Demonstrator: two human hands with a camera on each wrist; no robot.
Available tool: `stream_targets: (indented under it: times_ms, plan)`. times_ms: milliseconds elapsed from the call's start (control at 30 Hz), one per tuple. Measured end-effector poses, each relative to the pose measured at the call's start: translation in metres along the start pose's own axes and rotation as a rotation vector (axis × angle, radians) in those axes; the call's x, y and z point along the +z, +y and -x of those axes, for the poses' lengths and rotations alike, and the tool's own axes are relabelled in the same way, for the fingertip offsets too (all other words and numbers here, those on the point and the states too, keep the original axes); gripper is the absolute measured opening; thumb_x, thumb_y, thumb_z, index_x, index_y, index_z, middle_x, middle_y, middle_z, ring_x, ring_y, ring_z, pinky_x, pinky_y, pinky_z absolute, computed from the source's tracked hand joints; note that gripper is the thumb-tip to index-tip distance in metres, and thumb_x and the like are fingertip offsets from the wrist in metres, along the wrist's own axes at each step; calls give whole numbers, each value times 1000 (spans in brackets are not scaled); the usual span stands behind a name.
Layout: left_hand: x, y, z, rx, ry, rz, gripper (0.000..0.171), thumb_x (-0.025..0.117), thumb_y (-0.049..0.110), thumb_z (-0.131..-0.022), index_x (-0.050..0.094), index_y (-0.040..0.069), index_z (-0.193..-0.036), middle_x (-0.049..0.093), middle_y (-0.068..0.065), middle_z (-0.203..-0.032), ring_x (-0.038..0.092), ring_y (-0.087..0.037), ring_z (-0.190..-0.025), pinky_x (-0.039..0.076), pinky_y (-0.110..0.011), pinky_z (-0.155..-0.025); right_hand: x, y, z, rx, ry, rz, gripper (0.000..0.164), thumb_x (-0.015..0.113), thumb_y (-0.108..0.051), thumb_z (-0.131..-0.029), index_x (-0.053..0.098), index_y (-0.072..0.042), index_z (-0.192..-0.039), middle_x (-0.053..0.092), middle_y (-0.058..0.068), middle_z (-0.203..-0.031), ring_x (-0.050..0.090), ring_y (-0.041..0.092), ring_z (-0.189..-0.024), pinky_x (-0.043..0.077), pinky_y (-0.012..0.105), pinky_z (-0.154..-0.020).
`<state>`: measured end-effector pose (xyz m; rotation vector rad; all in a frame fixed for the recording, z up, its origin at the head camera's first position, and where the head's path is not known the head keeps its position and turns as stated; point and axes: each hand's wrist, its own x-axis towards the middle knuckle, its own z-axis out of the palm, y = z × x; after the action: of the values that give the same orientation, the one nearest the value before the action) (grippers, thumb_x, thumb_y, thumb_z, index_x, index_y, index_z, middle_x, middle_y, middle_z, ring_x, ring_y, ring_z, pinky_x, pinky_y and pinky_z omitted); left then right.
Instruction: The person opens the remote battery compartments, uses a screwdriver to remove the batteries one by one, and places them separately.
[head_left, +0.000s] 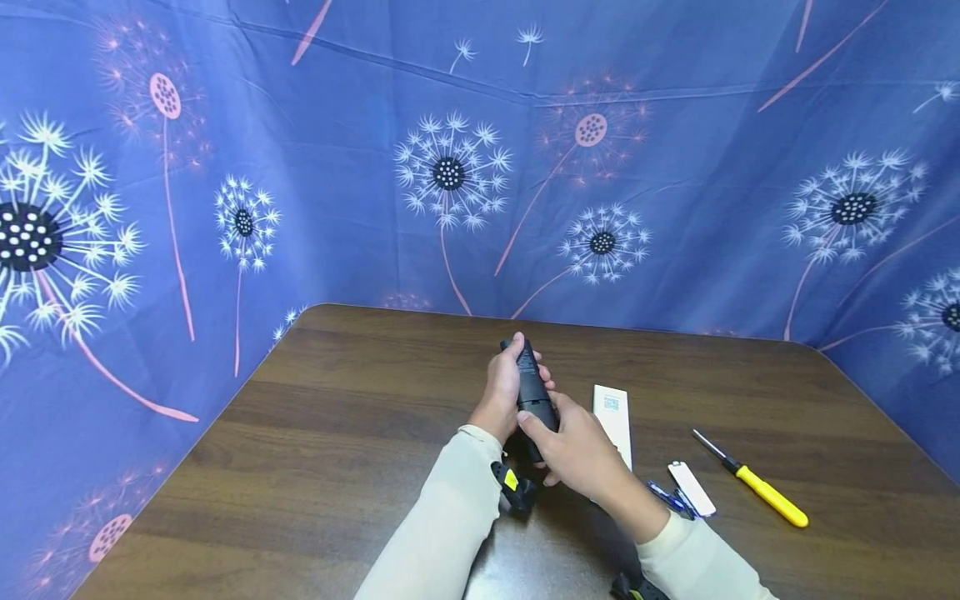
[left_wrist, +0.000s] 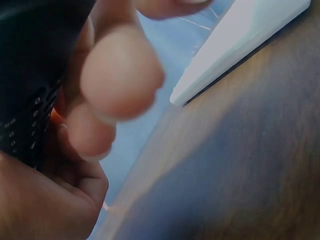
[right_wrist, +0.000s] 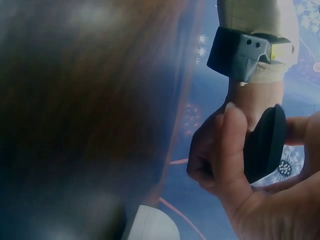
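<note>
A black remote control (head_left: pixel 532 382) is held above the table with its label side up. My left hand (head_left: pixel 502 385) grips its far part, the thumb lying along the edge and the fingers wrapped underneath. At the near end my right hand (head_left: pixel 583 448) holds it, thumb on the back by a seam across the casing and fingers below. In the left wrist view, the black remote (left_wrist: pixel 40 55) shows rows of small pale marks on its underside. The right wrist view has the remote's end (right_wrist: pixel 267 145) between my right thumb and fingers.
A white remote-like slab (head_left: pixel 613 421) with a printed code lies right of my hands. Beyond it are a small white cover-like piece (head_left: pixel 692 490), blue battery-like cylinders (head_left: pixel 670 498) and a yellow-handled screwdriver (head_left: pixel 771 495). The wooden table (head_left: pixel 300 467) ends at a blue dandelion-print cloth (head_left: pixel 337 167).
</note>
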<state>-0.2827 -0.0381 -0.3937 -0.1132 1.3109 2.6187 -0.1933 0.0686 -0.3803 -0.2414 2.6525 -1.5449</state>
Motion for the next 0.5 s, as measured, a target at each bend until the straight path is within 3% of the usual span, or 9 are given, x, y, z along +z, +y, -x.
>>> stream_targets:
  times_ms: [300,500]
  plan:
    - [-2,0,-1,61,44,17,42,39,44,-107,54,6,-96,57,-6,-66,56,-17,-57,53,-29,-57,1,-3,5,-57,61,157,77,70,-37,-94,36,2,-151,65,18,-99,64,15,-49,54,31,-49]
    - [-5,-2,0,82,59,-22,45,37,45,-107,54,3,-103,59,-7,-68,59,-18,-58,55,-30,-59,1,-2,5,-179,119,377,74,72,-35,-92,43,6,-146,65,18,-122,63,17,-83,52,36,-71]
